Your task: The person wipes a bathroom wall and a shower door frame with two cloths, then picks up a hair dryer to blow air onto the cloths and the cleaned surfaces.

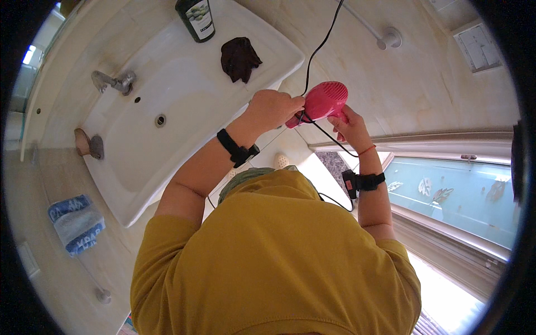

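A pink hair dryer (322, 101) with a ribbed round end is between my hands, just past the sink's right-hand edge. My left hand (272, 111) is closed, its fingertips pinching the black cord (307, 84) against the dryer's left side. One stretch of cord runs up from there and another crosses below the dryer toward my right wrist. My right hand (353, 131) grips the dryer's lower right side, fingers bent; part of the grip is hidden. Black devices are strapped to both my wrists.
The white sink (184, 142) spreads to my left, with a tap (114, 82), a dark bottle (196, 20) and a crumpled dark cloth (240, 59) on it. A blue-white towel (77, 224) hangs at left. A frosted glass panel (446, 190) stands right, below a wall bar (391, 38).
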`<action>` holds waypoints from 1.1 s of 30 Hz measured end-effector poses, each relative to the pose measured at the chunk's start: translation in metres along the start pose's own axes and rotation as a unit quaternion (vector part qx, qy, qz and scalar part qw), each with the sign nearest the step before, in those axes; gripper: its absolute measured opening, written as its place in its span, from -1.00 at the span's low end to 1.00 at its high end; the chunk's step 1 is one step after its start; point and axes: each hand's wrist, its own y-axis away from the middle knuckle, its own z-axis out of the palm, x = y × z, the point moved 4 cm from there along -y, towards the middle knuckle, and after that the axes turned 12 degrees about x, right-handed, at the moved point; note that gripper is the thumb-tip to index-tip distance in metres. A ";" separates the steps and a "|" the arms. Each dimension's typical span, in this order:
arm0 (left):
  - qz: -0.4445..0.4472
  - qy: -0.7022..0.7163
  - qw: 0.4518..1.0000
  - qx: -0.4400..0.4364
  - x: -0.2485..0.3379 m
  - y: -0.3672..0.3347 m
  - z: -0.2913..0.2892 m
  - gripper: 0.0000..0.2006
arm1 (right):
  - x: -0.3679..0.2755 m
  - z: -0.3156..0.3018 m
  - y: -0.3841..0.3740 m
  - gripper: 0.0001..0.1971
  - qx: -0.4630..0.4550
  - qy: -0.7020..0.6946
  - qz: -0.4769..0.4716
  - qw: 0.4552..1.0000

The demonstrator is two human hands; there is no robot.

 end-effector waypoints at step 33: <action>-0.084 -0.091 0.991 -0.040 0.014 -0.004 -0.001 -0.76 | -0.033 -0.029 0.018 -0.76 0.224 -0.052 -0.159 0.960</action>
